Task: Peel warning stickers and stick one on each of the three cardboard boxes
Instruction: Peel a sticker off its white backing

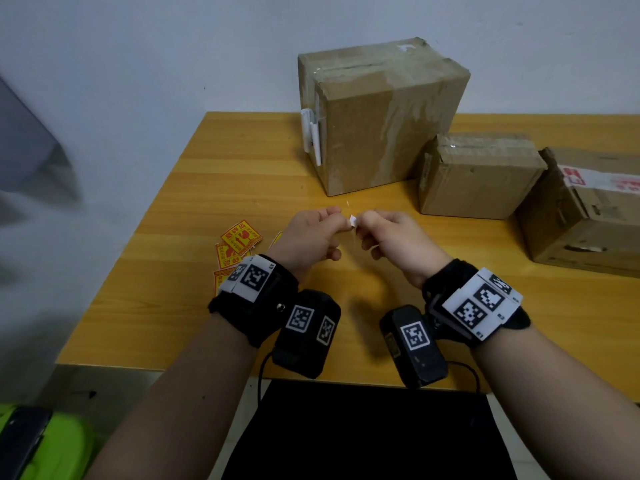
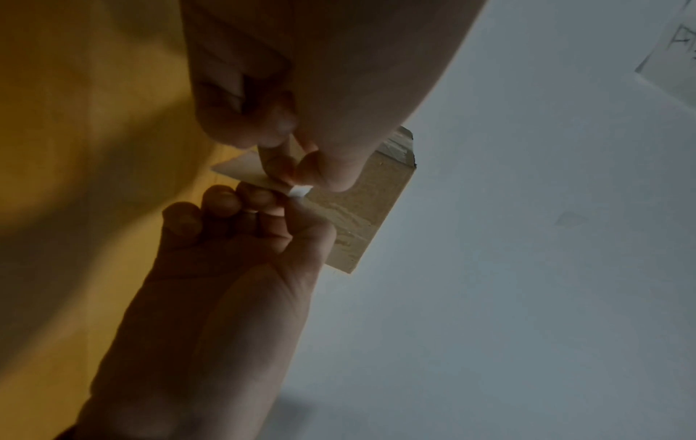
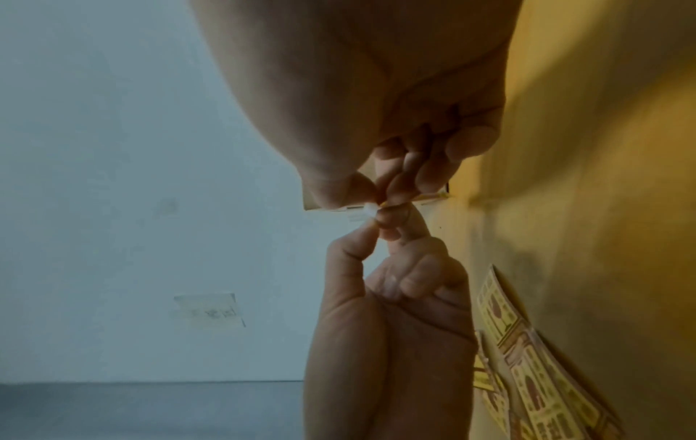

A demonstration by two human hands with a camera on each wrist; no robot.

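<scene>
Both hands are raised over the wooden table (image 1: 225,174) and pinch one small warning sticker (image 1: 353,221) between them; its white backing corner (image 2: 301,190) sticks out. My left hand (image 1: 337,220) pinches it from the left and my right hand (image 1: 363,225) from the right, fingertips nearly touching. The right wrist view shows the sticker's yellow edge (image 3: 433,196) between the fingers. Three cardboard boxes stand beyond the hands: a large one (image 1: 381,116), a small one (image 1: 478,174) and one at the right edge (image 1: 588,209) with red-printed tape. I see no sticker on their visible faces.
Several loose yellow and red stickers (image 1: 237,244) lie on the table just left of my left wrist. A white plastic piece (image 1: 311,136) hangs on the large box's left side. A green object (image 1: 41,441) sits below the table's left corner.
</scene>
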